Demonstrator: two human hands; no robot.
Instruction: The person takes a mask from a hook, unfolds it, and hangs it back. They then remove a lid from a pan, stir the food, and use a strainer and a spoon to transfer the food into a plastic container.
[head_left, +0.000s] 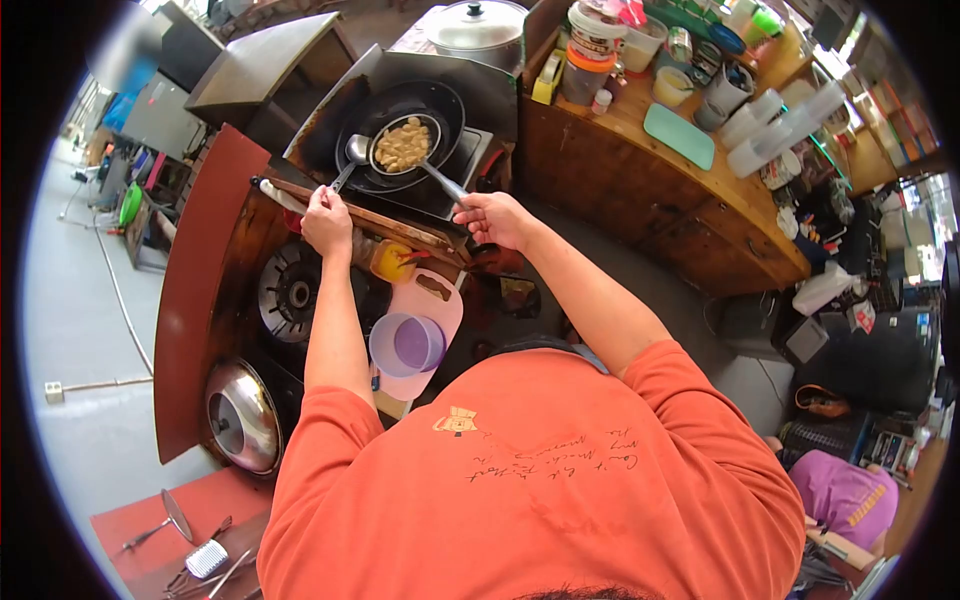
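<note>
My left hand (327,222) grips the handle of a metal ladle (356,150) whose bowl rests at the left rim of a round strainer (404,143). The strainer holds pale fried pieces and sits over a black wok (452,108) on the stove. My right hand (492,217) holds the strainer's long metal handle. Both arms reach forward from an orange shirt.
A gas burner (294,294) lies below the left arm, with a purple plastic cup (408,344) and pink board beside it. A steel lid (243,418) rests lower left. The wooden counter (640,170) at right carries jars and cups. A lidded pot (480,26) stands behind the wok.
</note>
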